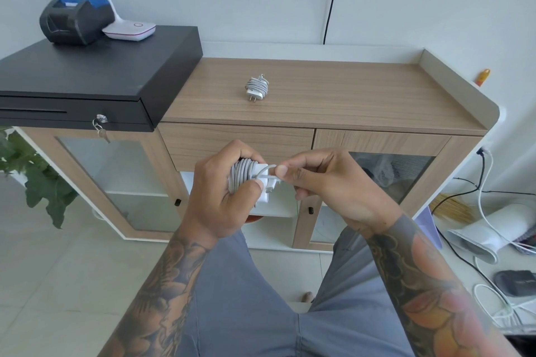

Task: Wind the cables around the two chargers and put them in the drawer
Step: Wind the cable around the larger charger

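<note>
A wood-topped cabinet (333, 90) stands against a pale wall, a black cash drawer (95, 72) on its left end; one wound charger (256, 88) lies on top, prongs toward the person; the left hand (220, 197) grips the second charger (255, 180), coils wrapped crosswise; the right hand (316, 180) pinches the cable end (268, 171); the wooden drawer (237, 142) behind is closed.

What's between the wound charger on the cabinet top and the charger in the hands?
In the head view, bare wooden cabinet top, its front edge and the closed drawer front separate the wound charger from the held charger.
</note>
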